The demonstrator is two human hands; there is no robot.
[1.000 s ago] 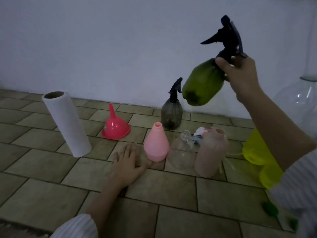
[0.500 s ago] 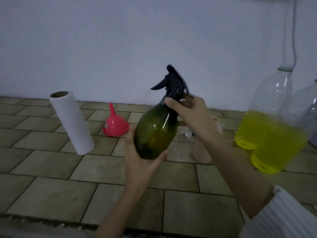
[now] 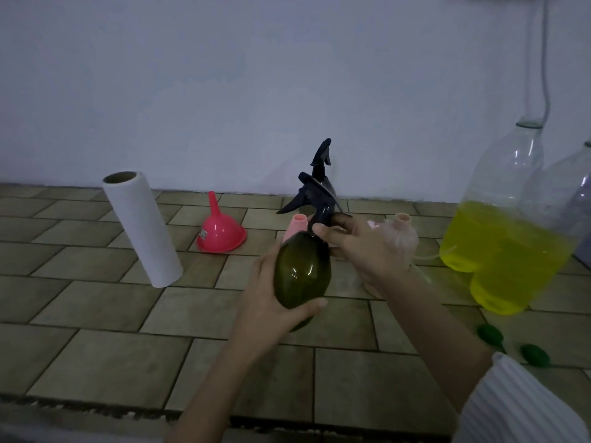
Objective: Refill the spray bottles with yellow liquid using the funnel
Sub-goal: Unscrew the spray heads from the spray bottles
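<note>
Funnel point(image 3: 220, 231) left of held green bottle point(image 3: 300, 276), paper roll point(image 3: 142, 228) beyond

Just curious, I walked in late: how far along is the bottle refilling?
Early, it seems. Nothing visibly filled: the pink bottle stands open. In hand: the left hand cups the green spray bottle, and the right hand grips its sprayer neck. Left: the funnel is untouched and the yellow liquid unpoured.

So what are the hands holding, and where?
Both hold the green spray bottle: the left hand cups its body, the right hand grips the neck below the black spray head.
</note>
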